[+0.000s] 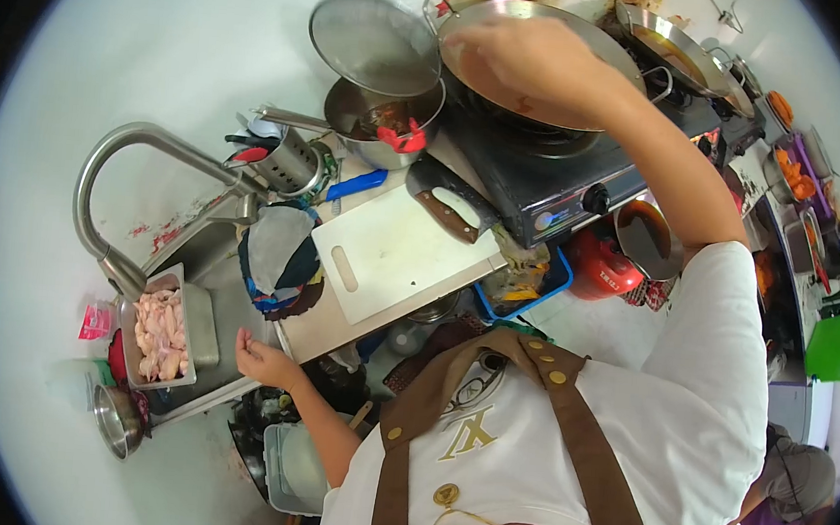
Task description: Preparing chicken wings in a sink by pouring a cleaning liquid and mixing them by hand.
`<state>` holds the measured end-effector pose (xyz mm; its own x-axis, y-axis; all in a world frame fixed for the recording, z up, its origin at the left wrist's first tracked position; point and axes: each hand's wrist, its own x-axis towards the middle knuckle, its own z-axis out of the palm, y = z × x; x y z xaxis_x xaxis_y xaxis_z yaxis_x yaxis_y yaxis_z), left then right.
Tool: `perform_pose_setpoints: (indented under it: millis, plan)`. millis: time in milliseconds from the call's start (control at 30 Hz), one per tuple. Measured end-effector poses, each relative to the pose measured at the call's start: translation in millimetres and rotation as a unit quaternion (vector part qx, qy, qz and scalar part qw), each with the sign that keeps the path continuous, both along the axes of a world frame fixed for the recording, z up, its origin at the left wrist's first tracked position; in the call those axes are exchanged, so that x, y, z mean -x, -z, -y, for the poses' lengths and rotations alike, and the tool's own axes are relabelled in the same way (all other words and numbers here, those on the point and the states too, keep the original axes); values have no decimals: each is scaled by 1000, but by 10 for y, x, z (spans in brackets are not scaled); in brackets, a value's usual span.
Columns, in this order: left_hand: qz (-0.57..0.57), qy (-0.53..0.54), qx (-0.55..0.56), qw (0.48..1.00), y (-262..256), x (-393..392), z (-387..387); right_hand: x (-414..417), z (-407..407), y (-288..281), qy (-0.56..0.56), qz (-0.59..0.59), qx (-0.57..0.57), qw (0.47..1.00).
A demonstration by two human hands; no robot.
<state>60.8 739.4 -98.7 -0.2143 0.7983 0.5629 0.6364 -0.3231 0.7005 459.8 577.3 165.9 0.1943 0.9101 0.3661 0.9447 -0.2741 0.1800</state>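
Observation:
My right hand (521, 52) is over a wide steel wok (572, 23) on the gas stove (522, 189); its fingers blur against the brownish liquid, and whether it holds anything cannot be made out. Beside the counter's front edge and the sink, my left hand (260, 361) hangs with loosely curled fingers and nothing visible in it. A white cutting board (390, 260) lies between them, with a dark-bladed cleaver (447, 198) on its upper end. Behind the board stands a steel saucepan (381, 148) of dark food, a round mesh strainer (376, 43) above it.
A metal tray of raw chicken pieces (160, 335) sits at the sink under the curved faucet (93, 185). Bunched cloths (280, 251) and a blue-handled knife (356, 185) lie near the board. More woks (673, 53) stand at the right. Another person (795, 477) is at lower right.

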Motion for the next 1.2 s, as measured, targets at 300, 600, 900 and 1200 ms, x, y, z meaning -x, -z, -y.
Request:
perform_pose_setpoints:
  millis: [300,600,900,1200]
  plan:
    - [-4,-10,10,1000,-23,9,18,-444,980,-587,185,-19,-26,982]
    - [13,-7,18,1000,-8,9,-9,-713,1534,-254,281,132,120,943]
    - [30,3,16,999,5,19,-13,-674,1393,-297,228,-109,136,958]
    - [30,-6,23,999,-12,33,-1,-727,1027,-61,281,-447,115,842]
